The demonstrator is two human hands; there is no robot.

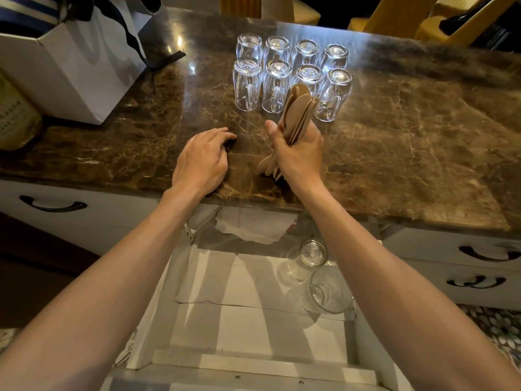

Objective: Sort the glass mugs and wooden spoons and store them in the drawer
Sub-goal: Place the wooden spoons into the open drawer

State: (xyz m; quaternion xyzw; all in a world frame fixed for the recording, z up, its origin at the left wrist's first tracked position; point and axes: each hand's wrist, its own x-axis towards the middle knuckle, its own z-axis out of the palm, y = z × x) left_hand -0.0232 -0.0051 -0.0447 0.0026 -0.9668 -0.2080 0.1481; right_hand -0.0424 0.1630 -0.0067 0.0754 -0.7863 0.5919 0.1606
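Several glass mugs (276, 86) stand upside down in two rows on the brown marble counter (408, 142). My right hand (298, 153) is shut on a bundle of wooden spoons (298, 111), held upright just in front of the mugs, bowls up. My left hand (201, 162) rests palm down on the counter with curled fingers, holding nothing that I can see. Below the counter edge the white drawer (253, 328) is pulled open. Two glass mugs (324, 292) lie at its right side, partly behind my right forearm.
A white paper bag (73, 69) with dark handles stands at the counter's left back. Crumpled paper (253, 227) lies at the drawer's rear. Shut drawers with dark handles (53, 206) flank the open one. Yellow chairs (394, 18) stand beyond the counter.
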